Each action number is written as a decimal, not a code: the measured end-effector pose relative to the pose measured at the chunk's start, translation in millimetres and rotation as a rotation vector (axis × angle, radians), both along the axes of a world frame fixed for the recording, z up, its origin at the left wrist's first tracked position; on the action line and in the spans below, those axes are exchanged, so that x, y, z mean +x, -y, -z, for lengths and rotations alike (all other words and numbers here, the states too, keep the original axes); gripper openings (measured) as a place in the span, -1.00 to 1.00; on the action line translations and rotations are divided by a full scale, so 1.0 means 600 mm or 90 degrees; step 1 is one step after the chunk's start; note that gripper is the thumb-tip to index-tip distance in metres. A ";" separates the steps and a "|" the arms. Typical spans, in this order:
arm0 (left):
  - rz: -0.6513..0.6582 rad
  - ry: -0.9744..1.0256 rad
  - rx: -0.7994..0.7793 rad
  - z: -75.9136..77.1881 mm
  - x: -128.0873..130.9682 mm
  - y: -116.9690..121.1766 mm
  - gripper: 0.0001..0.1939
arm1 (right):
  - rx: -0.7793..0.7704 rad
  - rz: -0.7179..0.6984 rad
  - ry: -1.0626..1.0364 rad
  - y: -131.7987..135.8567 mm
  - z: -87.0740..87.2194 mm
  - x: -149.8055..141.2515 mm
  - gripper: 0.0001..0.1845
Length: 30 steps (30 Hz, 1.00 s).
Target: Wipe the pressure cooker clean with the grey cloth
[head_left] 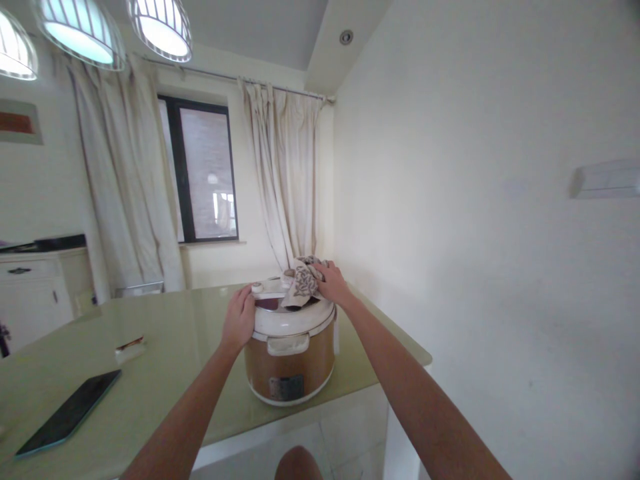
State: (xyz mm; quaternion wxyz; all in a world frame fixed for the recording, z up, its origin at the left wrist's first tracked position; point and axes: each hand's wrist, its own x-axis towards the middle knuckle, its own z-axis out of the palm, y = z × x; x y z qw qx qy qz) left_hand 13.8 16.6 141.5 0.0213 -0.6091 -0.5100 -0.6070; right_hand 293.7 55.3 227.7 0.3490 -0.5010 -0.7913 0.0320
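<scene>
A rice cooker point(291, 363) with a brown body and white lid stands upright near the front edge of the table. My left hand point(239, 317) rests against the left side of its lid, fingers lying along the rim. On the right part of the lid my right hand point(332, 283) presses a patterned cloth point(303, 285), its fingers closed on the bunched fabric. The cloth hides part of the lid's top. A white handle point(289, 344) juts from the cooker's front.
The green tabletop point(200, 347) reaches toward the window. A dark tablet-like slab point(70, 413) lies at the left, with a small brown and white item point(131, 347) behind it. A white wall point(475, 233) rises along the right side. My knee point(299, 463) shows below the table edge.
</scene>
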 end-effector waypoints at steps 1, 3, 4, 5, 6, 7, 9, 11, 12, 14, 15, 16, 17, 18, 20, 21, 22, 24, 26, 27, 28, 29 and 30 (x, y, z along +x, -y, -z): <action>0.000 0.005 0.002 0.001 0.001 -0.001 -0.53 | 0.021 -0.007 -0.005 0.021 0.007 0.004 -0.48; 0.001 0.013 0.006 0.003 0.002 -0.003 -0.53 | 0.068 -0.004 -0.020 0.071 0.020 0.007 -0.59; 0.002 0.016 0.008 0.004 0.002 -0.003 -0.53 | 0.092 0.001 -0.027 0.096 0.025 0.006 -0.64; 0.002 0.018 0.009 0.004 0.003 -0.004 -0.53 | 0.114 0.007 -0.031 0.120 0.029 0.003 -0.67; 0.002 0.019 0.009 0.004 0.004 -0.004 -0.52 | 0.132 0.016 -0.032 0.140 0.032 -0.002 -0.65; 0.001 0.020 0.009 0.004 0.004 -0.003 -0.52 | 0.147 0.029 -0.030 0.155 0.032 -0.009 -0.58; 0.000 0.018 0.006 0.003 0.004 -0.002 -0.51 | 0.157 0.068 -0.016 0.167 0.026 -0.026 -0.44; 0.003 0.010 0.003 0.002 0.002 0.000 -0.50 | 0.136 0.105 0.010 0.152 0.012 -0.039 -0.44; 0.005 0.005 0.001 0.001 0.000 0.001 -0.50 | 0.109 0.112 0.022 0.136 0.003 -0.043 -0.47; 0.013 -0.007 -0.004 0.001 -0.003 0.003 -0.50 | 0.030 0.109 0.033 0.094 -0.014 -0.041 -0.51; 0.018 -0.012 -0.006 0.001 -0.004 0.004 -0.51 | -0.008 0.103 0.031 0.070 -0.022 -0.037 -0.50; 0.022 -0.016 -0.007 0.001 -0.005 0.004 -0.51 | -0.038 0.096 0.025 0.048 -0.029 -0.032 -0.48; 0.024 -0.017 -0.006 0.002 -0.005 0.004 -0.52 | -0.055 0.088 0.021 0.028 -0.035 -0.026 -0.45; 0.023 -0.016 -0.005 0.003 -0.005 0.004 -0.52 | -0.060 0.077 0.020 0.012 -0.039 -0.020 -0.43; 0.013 -0.007 -0.003 0.006 -0.005 0.002 -0.52 | -0.042 0.045 0.034 -0.004 -0.045 -0.012 -0.46; 0.008 -0.002 -0.003 0.008 -0.005 0.001 -0.52 | -0.029 0.031 0.044 -0.002 -0.047 -0.010 -0.50; 0.005 0.002 -0.003 0.009 -0.004 0.000 -0.51 | -0.016 0.020 0.053 0.007 -0.046 -0.009 -0.56; 0.006 0.006 -0.001 0.012 -0.004 -0.003 -0.51 | 0.013 0.008 0.063 0.045 -0.038 -0.009 -0.64; 0.014 0.005 0.007 0.014 -0.004 -0.006 -0.51 | 0.044 -0.008 0.064 0.105 -0.017 -0.015 -0.66; 0.017 0.002 0.012 0.014 -0.005 -0.007 -0.51 | 0.063 -0.021 0.062 0.137 -0.001 -0.020 -0.67; 0.018 -0.003 0.016 0.015 -0.005 -0.008 -0.51 | 0.094 -0.044 0.053 0.167 0.018 -0.024 -0.70; 0.018 -0.008 0.020 0.015 -0.006 -0.009 -0.50 | 0.136 -0.065 0.041 0.193 0.037 -0.029 -0.70; 0.017 -0.014 0.021 0.014 -0.007 -0.010 -0.50 | 0.183 -0.072 0.028 0.211 0.056 -0.033 -0.69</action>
